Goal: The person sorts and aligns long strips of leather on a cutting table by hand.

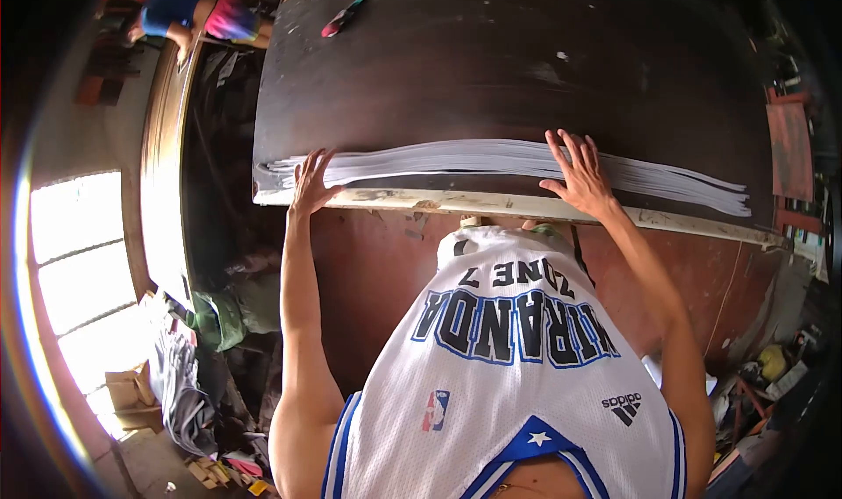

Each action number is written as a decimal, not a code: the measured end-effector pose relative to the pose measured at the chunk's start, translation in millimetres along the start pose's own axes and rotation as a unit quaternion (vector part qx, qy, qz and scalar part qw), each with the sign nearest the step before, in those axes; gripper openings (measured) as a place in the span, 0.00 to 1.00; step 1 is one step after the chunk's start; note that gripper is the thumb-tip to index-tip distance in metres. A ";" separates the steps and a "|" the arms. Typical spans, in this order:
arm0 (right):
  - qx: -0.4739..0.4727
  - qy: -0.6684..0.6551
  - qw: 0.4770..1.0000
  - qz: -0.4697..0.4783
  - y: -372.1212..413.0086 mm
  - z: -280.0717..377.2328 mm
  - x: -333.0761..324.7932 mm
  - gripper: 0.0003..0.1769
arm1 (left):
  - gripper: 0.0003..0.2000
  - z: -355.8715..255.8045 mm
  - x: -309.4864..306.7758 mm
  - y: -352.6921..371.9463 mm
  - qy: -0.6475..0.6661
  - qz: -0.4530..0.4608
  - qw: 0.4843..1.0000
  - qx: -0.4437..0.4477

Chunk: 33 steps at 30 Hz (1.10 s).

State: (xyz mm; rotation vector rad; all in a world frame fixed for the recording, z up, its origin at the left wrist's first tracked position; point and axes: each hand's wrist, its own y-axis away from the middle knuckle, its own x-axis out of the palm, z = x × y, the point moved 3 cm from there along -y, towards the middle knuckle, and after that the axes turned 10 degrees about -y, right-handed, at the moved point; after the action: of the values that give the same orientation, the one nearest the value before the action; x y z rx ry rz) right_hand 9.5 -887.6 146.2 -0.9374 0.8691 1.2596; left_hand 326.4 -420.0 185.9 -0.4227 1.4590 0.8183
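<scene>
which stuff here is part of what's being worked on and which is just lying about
Seemingly part of the job:
white strips, with left hand and right hand on them
dark tabletop beneath

Apparently lying about:
red-ended tool, untouched
green cloth or bag
cardboard box

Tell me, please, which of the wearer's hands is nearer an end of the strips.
The left hand, near the left end of the white strips; the right hand lies well in from their right end.
</scene>
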 end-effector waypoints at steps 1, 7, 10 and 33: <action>-0.009 -0.015 1.000 0.002 -6.6 4.9 4.5 0.54 | 0.46 -2.8 -0.2 0.2 0.013 -0.001 1.000 -0.013; -0.045 -0.022 0.997 -0.051 -42.4 27.1 25.6 0.50 | 0.47 -23.3 -2.2 -14.8 0.006 -0.009 1.000 -0.006; -0.036 -0.031 0.998 -0.050 -37.8 5.5 25.2 0.41 | 0.35 -31.5 1.2 -37.9 0.005 -0.030 0.998 0.048; -0.013 0.000 1.000 -0.009 -16.2 -12.3 9.8 0.44 | 0.37 -166.1 20.2 -51.6 0.044 -0.164 0.981 0.098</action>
State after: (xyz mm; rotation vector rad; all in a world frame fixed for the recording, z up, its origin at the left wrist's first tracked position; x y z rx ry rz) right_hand 26.5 -896.4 134.1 -0.9629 0.8440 1.2582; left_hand 244.8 -567.0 137.4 -0.5376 1.4851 0.3937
